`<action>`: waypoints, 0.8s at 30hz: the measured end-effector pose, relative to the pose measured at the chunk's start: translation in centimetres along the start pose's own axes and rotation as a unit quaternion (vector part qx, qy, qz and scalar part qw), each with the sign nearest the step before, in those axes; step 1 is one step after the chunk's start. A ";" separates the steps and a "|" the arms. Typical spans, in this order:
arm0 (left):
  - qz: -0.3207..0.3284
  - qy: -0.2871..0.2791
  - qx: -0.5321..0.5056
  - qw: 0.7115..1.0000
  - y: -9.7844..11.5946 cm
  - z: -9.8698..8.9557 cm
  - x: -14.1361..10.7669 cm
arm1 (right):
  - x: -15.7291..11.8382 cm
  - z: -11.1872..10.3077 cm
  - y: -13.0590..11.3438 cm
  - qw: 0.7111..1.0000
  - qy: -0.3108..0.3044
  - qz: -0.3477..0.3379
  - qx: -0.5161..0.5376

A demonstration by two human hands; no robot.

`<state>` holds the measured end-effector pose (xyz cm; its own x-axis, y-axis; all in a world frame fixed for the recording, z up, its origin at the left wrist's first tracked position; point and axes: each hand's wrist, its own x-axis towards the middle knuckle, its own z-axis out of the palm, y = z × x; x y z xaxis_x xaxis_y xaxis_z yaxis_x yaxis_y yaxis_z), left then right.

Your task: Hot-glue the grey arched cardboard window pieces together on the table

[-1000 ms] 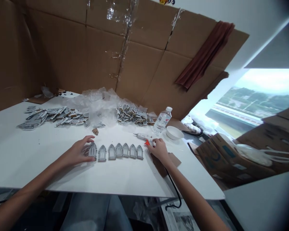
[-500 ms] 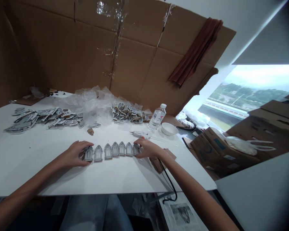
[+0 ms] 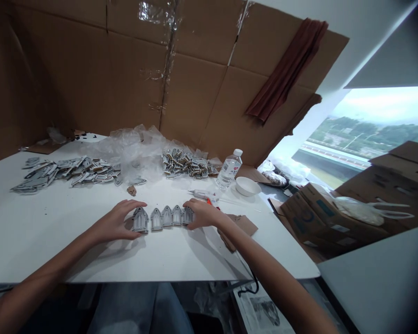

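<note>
On the white table, small grey pieces shaped like arched windows stand side by side in a short row. My left hand curves around the arched piece at the left end, fingers at its top and thumb at its bottom. At the right end, my right hand grips another arched piece, partly hidden by the fingers. Between the hands are several middle pieces, untouched by either hand. Whether pieces are stacked under each hand is hard to see.
Behind lie a left pile of grey pieces, crumpled clear plastic and a second pile. To the right are a water bottle, a white bowl, a glue gun and folded cardboard. A cardboard wall rises behind.
Both hands have moved inward, towards each other, carrying the end pieces. The visible row is shorter, with the former end pieces now at the spots of their neighbours.
</note>
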<state>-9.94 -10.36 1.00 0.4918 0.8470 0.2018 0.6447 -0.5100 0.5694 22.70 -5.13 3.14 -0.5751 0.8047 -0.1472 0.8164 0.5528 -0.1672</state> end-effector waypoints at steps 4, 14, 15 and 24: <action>0.004 -0.039 -0.001 0.999 -0.3 0.8 0.7 | 0.4 -0.7 0.0 1.000 -0.012 0.003 0.003; 0.012 -0.085 0.041 0.995 -0.9 1.3 1.1 | 2.6 -0.3 -1.6 0.999 -0.041 -0.019 0.019; 0.009 -0.083 0.045 0.995 -0.8 1.3 1.2 | 2.8 -0.1 -1.6 0.999 -0.046 -0.019 0.019; -0.012 -0.080 0.027 0.996 -0.1 1.0 1.6 | 3.5 -2.1 -2.6 0.999 -0.048 -0.017 -0.012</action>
<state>-8.59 -9.15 0.45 0.5597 0.8268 0.0560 0.6860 -0.5002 0.5283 18.63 -3.33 5.08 -0.6048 0.7608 -0.2355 0.7961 0.5860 -0.1513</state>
